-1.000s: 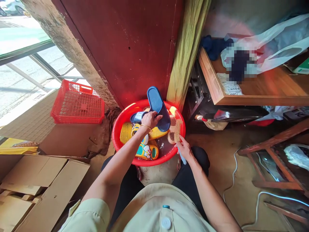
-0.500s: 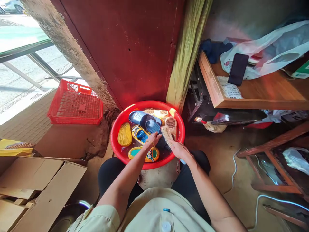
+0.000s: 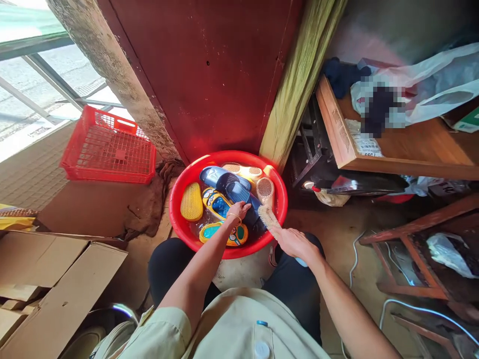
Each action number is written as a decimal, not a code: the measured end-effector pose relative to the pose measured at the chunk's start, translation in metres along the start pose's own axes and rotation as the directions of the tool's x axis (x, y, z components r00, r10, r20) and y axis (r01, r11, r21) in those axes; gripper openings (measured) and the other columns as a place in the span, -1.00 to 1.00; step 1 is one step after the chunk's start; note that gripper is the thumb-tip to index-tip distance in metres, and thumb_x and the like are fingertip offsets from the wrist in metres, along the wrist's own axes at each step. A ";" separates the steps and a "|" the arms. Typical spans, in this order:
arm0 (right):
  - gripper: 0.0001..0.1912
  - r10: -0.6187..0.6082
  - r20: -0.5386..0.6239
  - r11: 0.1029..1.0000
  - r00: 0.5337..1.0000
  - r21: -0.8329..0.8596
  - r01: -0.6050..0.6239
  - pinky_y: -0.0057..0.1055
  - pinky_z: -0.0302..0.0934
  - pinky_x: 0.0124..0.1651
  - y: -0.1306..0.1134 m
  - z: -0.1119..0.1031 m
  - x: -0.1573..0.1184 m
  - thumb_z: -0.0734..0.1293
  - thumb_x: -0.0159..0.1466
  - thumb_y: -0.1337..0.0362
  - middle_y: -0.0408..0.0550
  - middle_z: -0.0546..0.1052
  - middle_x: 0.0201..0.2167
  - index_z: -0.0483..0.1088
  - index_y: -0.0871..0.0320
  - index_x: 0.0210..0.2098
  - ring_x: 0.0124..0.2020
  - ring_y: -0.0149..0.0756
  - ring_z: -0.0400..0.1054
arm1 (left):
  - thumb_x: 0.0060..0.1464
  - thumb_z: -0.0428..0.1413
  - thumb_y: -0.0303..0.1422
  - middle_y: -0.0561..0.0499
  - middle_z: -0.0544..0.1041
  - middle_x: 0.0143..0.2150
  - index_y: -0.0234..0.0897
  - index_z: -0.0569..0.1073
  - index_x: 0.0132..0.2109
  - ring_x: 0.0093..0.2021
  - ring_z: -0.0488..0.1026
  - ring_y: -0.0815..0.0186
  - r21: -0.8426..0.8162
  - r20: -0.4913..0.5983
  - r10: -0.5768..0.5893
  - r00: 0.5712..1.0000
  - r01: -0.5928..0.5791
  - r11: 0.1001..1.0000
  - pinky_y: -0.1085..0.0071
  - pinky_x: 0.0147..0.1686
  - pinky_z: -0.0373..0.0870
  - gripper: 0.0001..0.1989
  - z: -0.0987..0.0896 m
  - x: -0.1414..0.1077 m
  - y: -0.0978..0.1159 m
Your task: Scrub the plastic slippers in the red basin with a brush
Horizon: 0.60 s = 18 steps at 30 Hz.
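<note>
My left hand point(image 3: 239, 210) grips a dark blue slipper point(image 3: 242, 193) inside a red basin point(image 3: 179, 237). My right hand point(image 3: 294, 240) is closed around a scrubbing brush point(image 3: 268, 217) with pale bristles, at the basin's right side next to the slipper. Around the held slipper lie another blue slipper point(image 3: 211, 177), a yellow sole-up slipper point(image 3: 192, 201), a yellow-and-blue slipper point(image 3: 217, 203) and a yellow-and-green slipper point(image 3: 209, 232). Beige footwear point(image 3: 265, 189) with round mesh patches sits at the right and back. Water shows between the shoes.
A red plastic crate point(image 3: 112, 149) stands at left, near cardboard boxes point(image 3: 75, 294). A dark red door panel point(image 3: 209, 89) rises behind the basin. To the right are a wooden drawer point(image 3: 404, 162), a brown wooden stool frame point(image 3: 411, 239) and a cable point(image 3: 422, 302) on the floor.
My right hand has drawn the brush back toward me and to the right, away from the slipper's middle. My left hand keeps its hold. The view has shifted slightly.
</note>
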State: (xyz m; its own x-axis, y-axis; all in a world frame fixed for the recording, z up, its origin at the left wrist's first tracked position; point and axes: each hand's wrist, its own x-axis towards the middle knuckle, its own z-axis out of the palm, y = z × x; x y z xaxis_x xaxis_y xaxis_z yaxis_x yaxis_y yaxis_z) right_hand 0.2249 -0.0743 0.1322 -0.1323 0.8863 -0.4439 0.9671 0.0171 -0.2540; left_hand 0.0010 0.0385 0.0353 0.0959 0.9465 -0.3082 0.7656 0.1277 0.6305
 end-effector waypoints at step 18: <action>-0.44 -0.025 -0.022 0.998 0.999 0.053 0.026 -0.20 0.29 0.07 -0.045 0.009 0.024 0.09 0.41 0.28 0.12 0.59 0.01 0.14 0.01 0.40 0.04 -0.08 0.48 | 0.18 0.15 -0.26 -0.16 0.61 -0.13 -0.29 0.54 0.02 -0.11 0.53 0.15 -0.121 -0.034 -0.005 0.999 0.001 0.993 0.36 -0.12 0.40 -0.69 -0.008 0.002 0.002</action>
State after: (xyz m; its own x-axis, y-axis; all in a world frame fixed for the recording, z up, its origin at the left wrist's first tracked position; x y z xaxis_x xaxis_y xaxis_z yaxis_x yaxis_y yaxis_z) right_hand 0.1765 -0.0576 0.1249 -0.1514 0.8954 -0.4187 0.9505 0.0157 -0.3102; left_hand -0.0028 0.0429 0.0420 0.0703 0.9554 -0.2869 0.6832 0.1635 0.7117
